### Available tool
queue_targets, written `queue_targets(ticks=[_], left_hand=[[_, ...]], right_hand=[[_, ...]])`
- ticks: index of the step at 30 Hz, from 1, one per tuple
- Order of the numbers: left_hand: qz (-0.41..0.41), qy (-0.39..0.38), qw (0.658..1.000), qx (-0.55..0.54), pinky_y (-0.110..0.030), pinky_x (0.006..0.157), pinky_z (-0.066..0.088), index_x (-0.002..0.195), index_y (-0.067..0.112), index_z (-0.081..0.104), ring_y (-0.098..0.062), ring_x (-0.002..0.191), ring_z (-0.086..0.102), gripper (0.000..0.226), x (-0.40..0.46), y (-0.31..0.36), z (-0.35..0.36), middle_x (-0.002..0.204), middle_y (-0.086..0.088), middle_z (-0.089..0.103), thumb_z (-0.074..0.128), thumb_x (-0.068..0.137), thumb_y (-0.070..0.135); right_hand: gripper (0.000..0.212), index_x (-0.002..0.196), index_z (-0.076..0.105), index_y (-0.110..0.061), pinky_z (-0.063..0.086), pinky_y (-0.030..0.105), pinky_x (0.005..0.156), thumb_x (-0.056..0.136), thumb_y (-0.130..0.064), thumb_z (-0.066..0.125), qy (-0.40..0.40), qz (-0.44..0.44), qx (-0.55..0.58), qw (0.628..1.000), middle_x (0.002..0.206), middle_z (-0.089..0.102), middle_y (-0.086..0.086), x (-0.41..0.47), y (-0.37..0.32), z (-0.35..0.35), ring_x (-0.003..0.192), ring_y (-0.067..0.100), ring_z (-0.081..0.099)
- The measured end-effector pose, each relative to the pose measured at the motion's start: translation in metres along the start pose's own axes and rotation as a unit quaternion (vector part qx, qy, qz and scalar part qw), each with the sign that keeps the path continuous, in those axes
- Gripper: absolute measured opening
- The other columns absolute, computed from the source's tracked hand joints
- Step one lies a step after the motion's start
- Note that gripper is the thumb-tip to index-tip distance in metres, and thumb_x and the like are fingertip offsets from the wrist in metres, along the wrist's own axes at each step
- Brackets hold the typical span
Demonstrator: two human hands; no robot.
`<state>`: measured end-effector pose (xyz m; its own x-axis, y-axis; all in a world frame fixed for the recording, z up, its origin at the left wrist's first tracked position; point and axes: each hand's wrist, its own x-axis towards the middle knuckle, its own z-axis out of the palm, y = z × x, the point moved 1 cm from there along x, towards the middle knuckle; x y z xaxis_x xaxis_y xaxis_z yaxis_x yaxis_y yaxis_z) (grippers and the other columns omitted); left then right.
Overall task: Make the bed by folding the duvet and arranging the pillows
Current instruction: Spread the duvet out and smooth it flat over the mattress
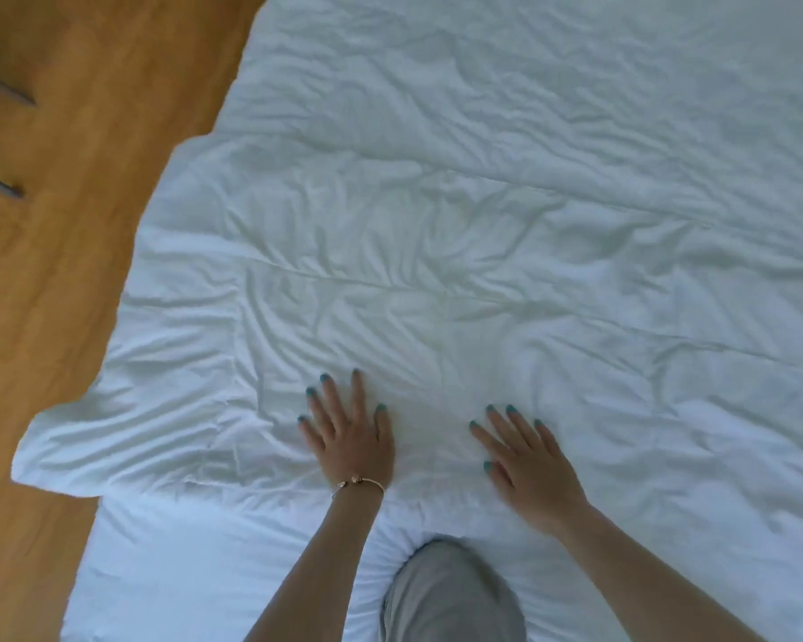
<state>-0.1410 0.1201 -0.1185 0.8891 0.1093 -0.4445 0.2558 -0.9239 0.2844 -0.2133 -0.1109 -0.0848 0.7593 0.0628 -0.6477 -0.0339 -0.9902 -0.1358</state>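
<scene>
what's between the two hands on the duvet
Only bare, wrinkled white duvet: in the head view nothing else lies between the left hand and right hand, both pressed flat.

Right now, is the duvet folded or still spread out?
Spread. The duvet lies flat and wrinkled; the left hand and right hand press it, palms open.

Duvet (483,224) runs off the top and right edges, full extent unknown. Bed sheet (182,572) below it is cut by the bottom edge; mattress and frame fully covered. No pillows in view. Both forearms exit at the bottom edge. Grey-clad knee (450,595) is cropped at the bottom, soft focus. Two dark bars (1,90) on the wood floor (66,224), upper left, are blurred and clipped by the left edge, can't identify them.
</scene>
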Motion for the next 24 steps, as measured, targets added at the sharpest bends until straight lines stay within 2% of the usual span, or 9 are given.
queue_targets(ticks=[1,3,6,9,11,15,19,21,24], left_hand=[[0.049,-0.024,0.998,0.031,-0.060,0.111,0.016,0.150,0.037,0.019,-0.039,0.143,0.021,0.063,-0.017,0.017,0.011,0.156,-0.014,0.024,0.028,0.089,0.051],[0.125,-0.067,0.987,0.075,-0.061,0.108,0.014,0.148,0.042,0.020,-0.041,0.142,0.022,0.065,-0.050,0.052,0.038,0.156,-0.013,0.026,0.032,0.086,0.054],[0.163,-0.141,0.971,0.103,-0.061,0.108,0.011,0.148,0.048,0.011,-0.039,0.143,0.018,0.069,-0.105,0.110,0.078,0.157,-0.009,0.024,0.030,0.082,0.061],[0.198,-0.185,0.953,0.136,-0.060,0.111,-0.009,0.139,0.055,-0.021,-0.033,0.144,-0.020,0.071,-0.153,0.178,0.115,0.160,-0.003,-0.015,0.008,0.076,0.068],[0.211,-0.204,0.945,0.143,-0.060,0.112,-0.012,0.139,0.053,-0.023,-0.033,0.140,-0.031,0.071,-0.184,0.228,0.138,0.155,-0.002,-0.030,0.009,0.078,0.071],[0.202,-0.190,0.949,0.149,-0.061,0.112,-0.010,0.145,0.053,-0.004,-0.036,0.140,-0.029,0.069,-0.230,0.320,0.186,0.156,0.000,-0.028,0.034,0.089,0.066],[0.237,-0.201,0.934,0.176,-0.069,0.108,-0.006,0.142,0.058,-0.009,-0.035,0.140,-0.030,0.075,-0.273,0.405,0.245,0.154,0.005,-0.032,0.040,0.086,0.067],[0.265,-0.218,0.911,0.226,-0.072,0.104,-0.004,0.140,0.059,-0.014,-0.038,0.138,-0.033,0.079,-0.302,0.439,0.274,0.152,0.005,-0.036,0.043,0.085,0.065],[0.321,-0.227,0.867,0.306,-0.075,0.103,0.001,0.140,0.057,-0.015,-0.040,0.138,-0.032,0.074,-0.341,0.458,0.306,0.153,0.003,-0.034,0.040,0.091,0.052]], right_hand=[[0.059,0.149,0.020,-0.042,0.015,0.044,0.112,0.091,-0.047,0.027,-0.010,0.033,0.002,0.999,0.159,0.018,-0.009,-0.019,0.021,0.003,0.144,0.024,0.031],[0.059,0.151,0.004,-0.046,0.005,0.047,0.116,0.094,-0.052,0.019,-0.006,0.123,0.030,0.992,0.161,-0.002,-0.013,-0.049,0.065,0.005,0.150,0.020,0.008],[0.059,0.148,-0.011,-0.050,-0.002,0.051,0.118,0.099,-0.055,0.022,-0.001,0.219,0.053,0.974,0.160,-0.019,-0.014,-0.085,0.126,0.010,0.149,0.018,-0.013],[0.062,0.147,-0.014,-0.050,0.000,0.053,0.117,0.098,-0.058,0.024,-0.020,0.240,0.078,0.967,0.159,-0.021,-0.013,-0.119,0.189,0.024,0.149,0.020,-0.014],[0.063,0.147,-0.014,-0.050,0.000,0.055,0.118,0.098,-0.059,0.023,-0.022,0.244,0.096,0.965,0.158,-0.022,-0.016,-0.139,0.236,0.038,0.149,0.020,-0.013],[0.062,0.147,-0.012,-0.052,-0.002,0.060,0.114,0.096,-0.064,0.020,0.026,0.232,0.105,0.967,0.159,-0.020,-0.017,-0.177,0.332,0.064,0.148,0.020,-0.015],[0.064,0.145,-0.015,-0.054,-0.005,0.069,0.109,0.092,-0.070,0.018,0.041,0.252,0.088,0.963,0.158,-0.021,-0.019,-0.220,0.442,0.096,0.147,0.024,-0.019],[0.066,0.144,-0.015,-0.056,-0.007,0.071,0.107,0.090,-0.074,0.018,0.036,0.289,0.094,0.952,0.158,-0.021,-0.018,-0.247,0.501,0.111,0.146,0.027,-0.021],[0.068,0.142,-0.016,-0.059,-0.008,0.074,0.103,0.086,-0.079,0.017,0.021,0.397,0.140,0.907,0.159,-0.021,-0.016,-0.302,0.589,0.140,0.146,0.030,-0.023]])
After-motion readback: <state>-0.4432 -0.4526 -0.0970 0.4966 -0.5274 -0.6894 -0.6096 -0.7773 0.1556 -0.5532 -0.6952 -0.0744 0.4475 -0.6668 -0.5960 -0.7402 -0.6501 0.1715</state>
